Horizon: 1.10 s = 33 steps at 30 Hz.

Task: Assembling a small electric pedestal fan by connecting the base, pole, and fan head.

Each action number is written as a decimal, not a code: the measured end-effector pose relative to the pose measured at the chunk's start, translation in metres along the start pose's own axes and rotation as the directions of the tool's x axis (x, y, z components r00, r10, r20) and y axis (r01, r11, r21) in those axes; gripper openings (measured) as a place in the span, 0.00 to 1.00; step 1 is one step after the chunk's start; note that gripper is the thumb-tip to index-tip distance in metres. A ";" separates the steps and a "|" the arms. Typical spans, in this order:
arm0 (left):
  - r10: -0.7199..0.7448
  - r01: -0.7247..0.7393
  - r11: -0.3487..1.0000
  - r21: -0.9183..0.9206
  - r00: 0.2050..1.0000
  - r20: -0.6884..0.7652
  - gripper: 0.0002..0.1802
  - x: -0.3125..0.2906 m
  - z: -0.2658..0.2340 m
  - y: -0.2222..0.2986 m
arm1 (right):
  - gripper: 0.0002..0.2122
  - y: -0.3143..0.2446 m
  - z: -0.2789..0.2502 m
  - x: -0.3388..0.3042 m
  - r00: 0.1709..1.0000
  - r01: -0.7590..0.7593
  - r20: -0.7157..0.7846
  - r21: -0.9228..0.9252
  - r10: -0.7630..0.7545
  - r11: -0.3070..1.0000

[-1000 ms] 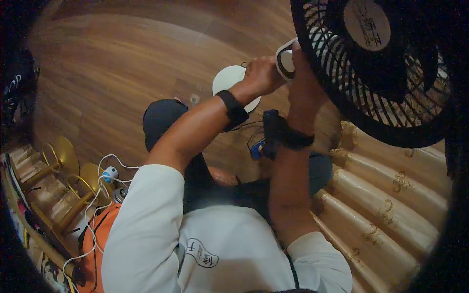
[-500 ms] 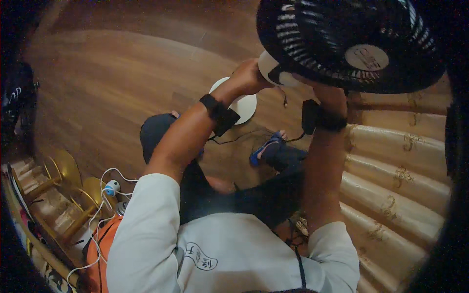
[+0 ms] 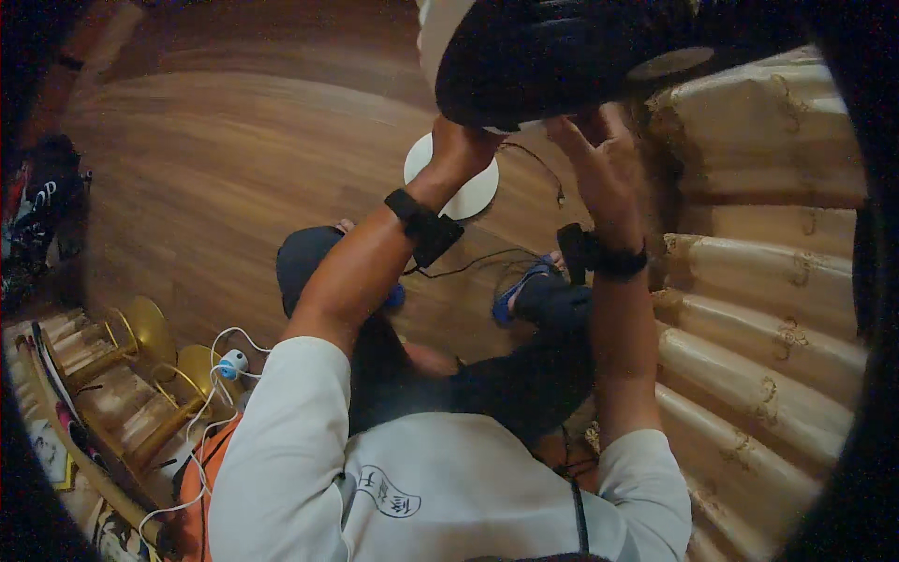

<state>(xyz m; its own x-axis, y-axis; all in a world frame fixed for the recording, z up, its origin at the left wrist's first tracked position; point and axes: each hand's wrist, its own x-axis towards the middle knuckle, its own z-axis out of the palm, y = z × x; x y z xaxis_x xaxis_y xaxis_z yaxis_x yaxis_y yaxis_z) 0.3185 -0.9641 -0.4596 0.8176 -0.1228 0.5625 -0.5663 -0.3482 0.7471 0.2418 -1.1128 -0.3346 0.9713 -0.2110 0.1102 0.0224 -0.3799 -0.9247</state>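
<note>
A fan head point(image 3: 562, 70) with a black grille and a pale round centre is held up at the top of the view, tilted so the grille shows nearly edge-on. My left hand point(image 3: 468, 148) is closed on its lower side, and the fingertips are hidden behind the fan. Just below the grille, my right hand point(image 3: 604, 164) has its thumb and fingers apart and reaching up. The tips of those fingers are partly hidden, so contact is hard to make out. A white round disc point(image 3: 476, 194), like a fan base, lies on the floor beyond my left wrist.
Gold patterned curtain point(image 3: 749, 272) fabric drapes along the right. A dark cable point(image 3: 538, 164) lies on the wooden floor point(image 3: 234, 159). At lower left stand a gold-coloured rack point(image 3: 140, 347) and a white and blue plug adapter point(image 3: 231, 363) with white cords. A dark bag point(image 3: 47, 206) sits far left.
The fan head has moved up and left and tilted, so its grille is seen more edge-on. My right hand's fingers have spread and come into view below it.
</note>
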 end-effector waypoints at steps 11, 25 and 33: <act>-0.082 0.089 0.995 -0.050 0.989 0.119 0.19 0.001 0.003 -0.028 | 0.17 0.015 0.027 -0.009 0.930 0.282 -0.120 -0.368 -0.346 0.886; -0.088 0.114 0.987 -0.111 0.974 0.211 0.12 0.011 -0.010 -0.013 | 0.15 0.020 0.052 0.004 0.892 0.335 -0.219 -0.266 -0.395 0.904; -0.257 0.332 0.875 -0.352 0.935 0.243 0.15 -0.008 0.012 -0.085 | 0.17 0.008 0.056 -0.003 0.933 0.260 -0.202 -0.187 -0.296 0.947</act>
<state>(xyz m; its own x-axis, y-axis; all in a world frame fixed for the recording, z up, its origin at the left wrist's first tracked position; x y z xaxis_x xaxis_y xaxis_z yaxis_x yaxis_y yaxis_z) 0.3610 -0.9450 -0.5317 0.9355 -0.2515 0.2482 -0.2610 -0.0185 0.9652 0.2521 -1.0650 -0.3628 0.8521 -0.2663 0.4506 0.2297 -0.5832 -0.7791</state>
